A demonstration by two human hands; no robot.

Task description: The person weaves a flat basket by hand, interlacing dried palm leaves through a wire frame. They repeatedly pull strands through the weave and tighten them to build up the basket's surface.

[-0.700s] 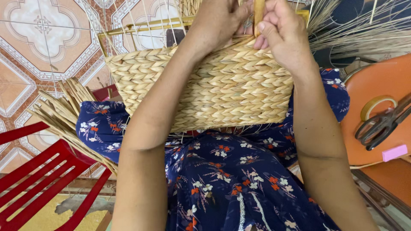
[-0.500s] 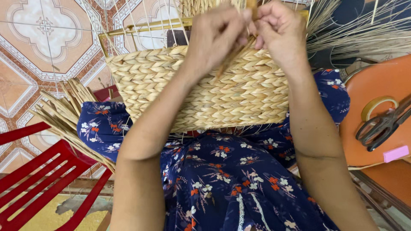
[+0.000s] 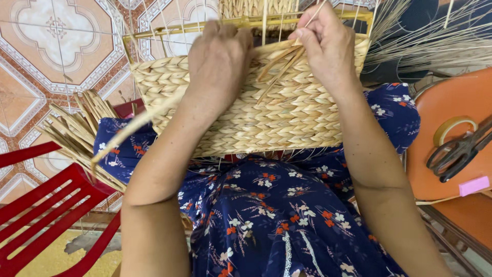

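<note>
Single head-worn camera looks steeply down, close over the lap, probably seated.

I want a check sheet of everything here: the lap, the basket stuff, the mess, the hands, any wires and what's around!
Surface: lap in navy flowered fabric.
Job's things: half-woven straw basket on a thin yellow frame; loose straw strands at its top edge.
Clutter: bundle of cut straw strips; black scissors and tape roll on an orange stool.
Grippers: left hand presses the weave; right hand pinches the strands.
Cables: nothing seen.
Surroundings: patterned floor tiles, red plastic chair.
</note>
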